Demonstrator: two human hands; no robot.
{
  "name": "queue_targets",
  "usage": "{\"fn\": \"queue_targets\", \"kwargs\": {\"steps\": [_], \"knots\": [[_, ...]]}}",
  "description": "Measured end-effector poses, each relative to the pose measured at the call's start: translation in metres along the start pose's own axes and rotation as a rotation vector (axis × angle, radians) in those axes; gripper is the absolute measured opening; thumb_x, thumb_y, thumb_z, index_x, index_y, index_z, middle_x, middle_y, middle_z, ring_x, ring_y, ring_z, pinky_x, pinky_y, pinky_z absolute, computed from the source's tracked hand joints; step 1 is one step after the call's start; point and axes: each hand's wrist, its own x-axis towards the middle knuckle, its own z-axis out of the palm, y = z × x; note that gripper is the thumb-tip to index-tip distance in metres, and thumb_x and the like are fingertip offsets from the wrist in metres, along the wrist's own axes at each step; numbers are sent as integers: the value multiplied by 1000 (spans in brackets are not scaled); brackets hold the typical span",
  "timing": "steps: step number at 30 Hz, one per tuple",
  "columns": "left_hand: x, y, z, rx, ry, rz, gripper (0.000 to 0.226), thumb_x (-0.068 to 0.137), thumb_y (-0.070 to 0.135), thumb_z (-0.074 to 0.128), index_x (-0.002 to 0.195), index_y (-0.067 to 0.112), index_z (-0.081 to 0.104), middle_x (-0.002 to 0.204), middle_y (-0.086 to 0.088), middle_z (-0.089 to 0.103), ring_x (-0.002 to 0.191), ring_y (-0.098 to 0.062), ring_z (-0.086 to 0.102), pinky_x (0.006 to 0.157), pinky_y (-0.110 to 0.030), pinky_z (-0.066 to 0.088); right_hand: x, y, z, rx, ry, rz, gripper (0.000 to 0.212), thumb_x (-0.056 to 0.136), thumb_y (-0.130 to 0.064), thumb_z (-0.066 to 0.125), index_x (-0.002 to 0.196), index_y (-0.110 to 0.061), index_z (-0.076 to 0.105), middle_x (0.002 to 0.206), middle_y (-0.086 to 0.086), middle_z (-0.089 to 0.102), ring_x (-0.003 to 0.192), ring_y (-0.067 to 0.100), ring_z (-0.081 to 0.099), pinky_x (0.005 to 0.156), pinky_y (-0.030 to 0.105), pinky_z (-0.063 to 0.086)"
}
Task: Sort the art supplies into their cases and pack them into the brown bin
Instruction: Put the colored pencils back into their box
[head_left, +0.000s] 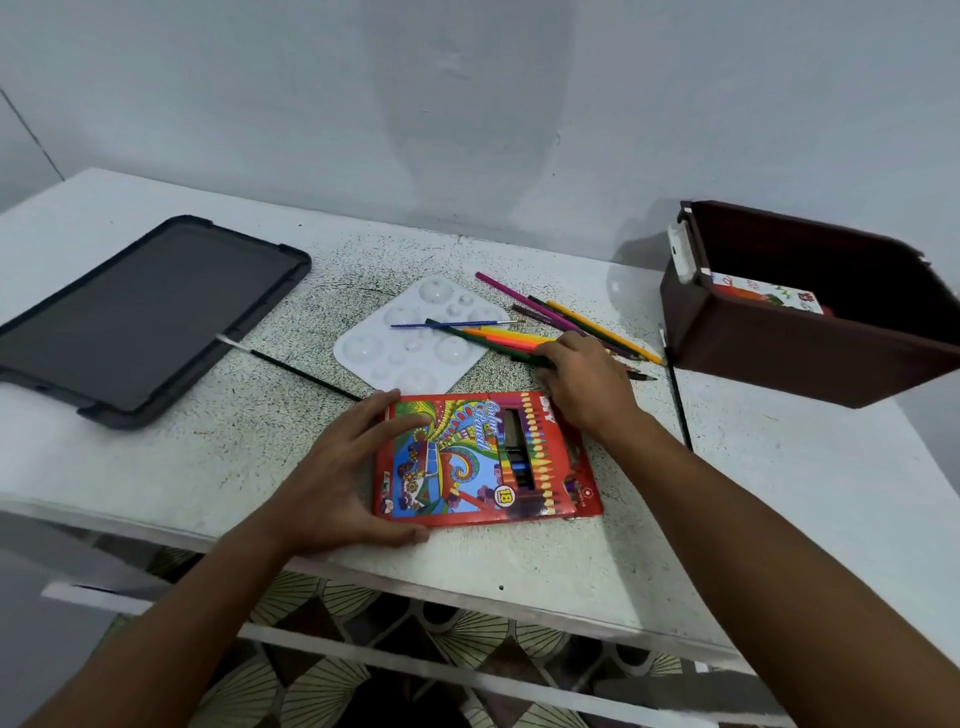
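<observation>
A red colour-pencil box (483, 460) lies flat at the table's near edge. My left hand (345, 473) holds its left side, fingers on top and thumb along the near edge. Just beyond the box, my right hand (584, 382) grips a bundle of loose colour pencils (511, 340), with more pencils (576, 319) fanned out behind it. A white paint palette (415, 338) lies beyond the box with a thin blue brush (452, 325) across it. The brown bin (810, 332) stands at the right, holding a printed box (766, 293).
A dark lid or tray (145, 317) lies at the left. One black brush (296, 369) lies between it and the palette, another (678, 389) lies beside the bin. The white speckled table (779, 493) ends close in front of me; a wall rises behind.
</observation>
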Motion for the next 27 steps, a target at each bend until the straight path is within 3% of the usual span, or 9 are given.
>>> {"fn": "queue_targets", "kwargs": {"steps": [6, 12, 17, 22, 24, 27], "knots": [[0, 1, -1, -6, 0, -12, 100, 47, 73, 77, 136, 46, 39, 152, 4, 26, 140, -15, 28, 108, -47, 36, -5, 6, -1, 107, 112, 82, 25, 95, -24, 56, 117, -19, 67, 115, 2, 61, 114, 24, 48, 81, 36, 42], [1, 1, -1, 3, -6, -19, 100, 47, 72, 78, 135, 45, 40, 152, 6, 25, 140, -13, 27, 108, -45, 37, -40, 61, -20, 193, 221, 204, 18, 89, -14, 65, 104, -17, 74, 98, 4, 64, 96, 27, 56, 70, 30, 38], [2, 0, -1, 16, -10, -16, 99, 48, 72, 77, 135, 43, 42, 153, 7, 24, 140, -14, 27, 107, -46, 38, -84, 109, -43, 126, 231, 213, 18, 83, -6, 71, 97, -14, 76, 92, 7, 66, 86, 31, 59, 72, 35, 44], [3, 2, -1, -2, -10, -14, 99, 47, 74, 76, 135, 44, 40, 152, 7, 25, 140, -13, 27, 108, -43, 37, -100, 108, -38, 101, 198, 136, 22, 80, 0, 71, 97, -13, 76, 88, 6, 68, 85, 31, 59, 72, 34, 45], [3, 2, -1, 1, -10, -13, 99, 47, 75, 76, 135, 44, 41, 152, 7, 25, 140, -12, 27, 108, -39, 36, -97, 97, -34, 122, 174, 95, 23, 82, -1, 69, 99, -15, 74, 86, 1, 68, 83, 24, 55, 69, 29, 38], [4, 3, -1, -10, -4, 16, 97, 48, 73, 76, 133, 40, 46, 150, 5, 29, 139, -9, 28, 108, -24, 32, -91, 72, -29, 229, 131, 58, 16, 83, -8, 71, 94, -19, 72, 76, -22, 56, 83, 14, 47, 65, 25, 33]]}}
